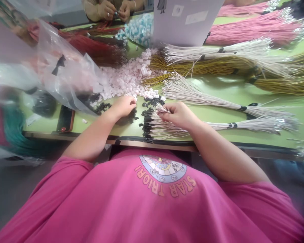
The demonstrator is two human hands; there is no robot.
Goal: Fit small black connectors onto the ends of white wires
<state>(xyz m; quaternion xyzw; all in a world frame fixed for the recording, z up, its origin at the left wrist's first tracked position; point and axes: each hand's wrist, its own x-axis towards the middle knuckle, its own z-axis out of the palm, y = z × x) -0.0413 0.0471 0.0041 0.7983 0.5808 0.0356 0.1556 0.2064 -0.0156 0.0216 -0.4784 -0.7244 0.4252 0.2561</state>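
Observation:
My right hand (pixel 178 115) is closed around a small bunch of white wires (pixel 162 108), their tips poking out toward the left. Beneath it lies a tied bundle of white wires (pixel 164 130) whose left ends carry black connectors (pixel 147 125). My left hand (pixel 125 106) has its fingers curled together at the near edge of a heap of small white connector housings (pixel 128 79). Whatever its fingertips hold is hidden. Small black pieces (pixel 152 101) lie scattered between the hands, and others (pixel 102 108) sit left of my left hand.
More white wire bundles (pixel 212 99), yellow wires (pixel 207 67) and pink wires (pixel 253 28) cover the right side. A clear plastic bag (pixel 68 74) and a phone-like dark object (pixel 66 118) are at left. Across the table, behind a purple panel (pixel 184 23), show another person's hands (pixel 116 10).

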